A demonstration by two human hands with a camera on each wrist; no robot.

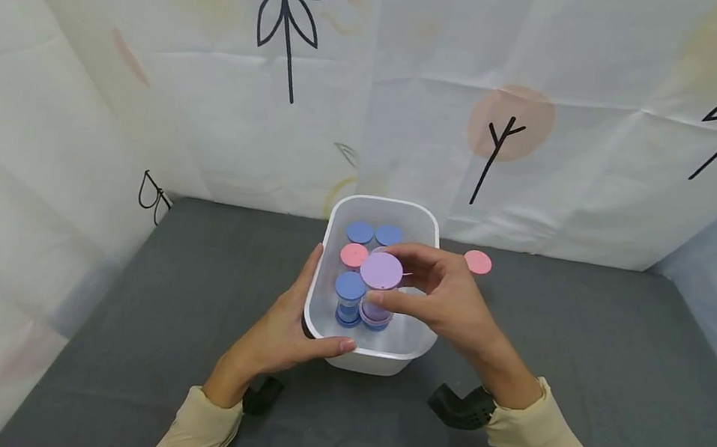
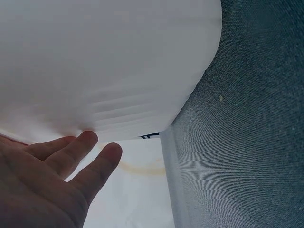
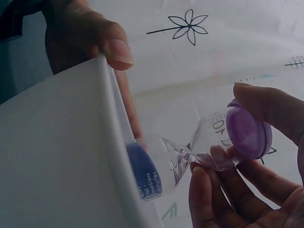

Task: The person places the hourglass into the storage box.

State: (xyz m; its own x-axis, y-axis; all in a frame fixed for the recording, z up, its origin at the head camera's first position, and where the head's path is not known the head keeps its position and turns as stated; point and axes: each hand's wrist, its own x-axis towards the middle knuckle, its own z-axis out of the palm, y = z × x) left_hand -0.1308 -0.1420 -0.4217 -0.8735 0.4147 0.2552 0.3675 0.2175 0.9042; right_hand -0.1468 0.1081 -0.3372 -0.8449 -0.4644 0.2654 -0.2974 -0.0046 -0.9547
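My right hand (image 1: 444, 295) pinches a sand timer (image 1: 382, 270) by its purple cap end, thumb on one side and fingers on the other. In the right wrist view its clear glass narrows at the waist, and blue with white lettering shows at the lower end behind the rim. The timer is tilted over a white plastic box (image 1: 366, 362). My left hand (image 1: 279, 330) grips that box at its near left corner, thumb over the rim and fingers along the outer wall. Inside stand blue-capped timers (image 1: 350, 285) and a pink-capped timer (image 1: 353, 255).
A pink-capped timer (image 1: 478, 262) is on the grey table (image 1: 557, 317) right of the box, partly hidden behind my right hand. White cloth (image 1: 410, 140) with plant drawings hangs behind the table.
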